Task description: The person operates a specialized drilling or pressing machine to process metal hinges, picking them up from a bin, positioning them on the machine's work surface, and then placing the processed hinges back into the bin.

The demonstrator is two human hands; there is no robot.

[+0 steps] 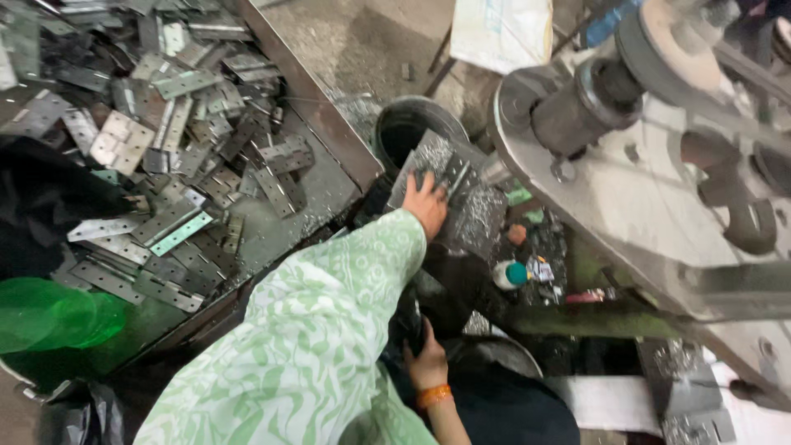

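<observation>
Two hands: both are working at a metal press, one up at the machine, one low in the shadow.
Left hand (427, 203): reaching forward in a pale green patterned sleeve (329, 330), fingers spread wide and pressing flat on a grey perforated steel plate (441, 169) that is lying on the sloped bed just beneath the palm.
Right hand (428, 363): wearing an orange bangle (434, 395), curling around a dark object (414, 330) near the lap; what it is holding cannot be told in the gloom.
Step in hand: by the look of it, the plate is being seated or drawn off the bed; the next move seems to be calling for a firm grip on its edge, clear of the machine's moving parts.
Around: a heap of flat grey hinge plates (165, 124) is lying in a metal tray (329, 124) well left of the reaching hand; a black round bucket (408, 124) is standing just beyond the fingertips.
In the way: the large grey flywheel housing (643, 181) is crowding close on the right, and metal shavings (482, 210) are littering the bed beside the plate.
</observation>
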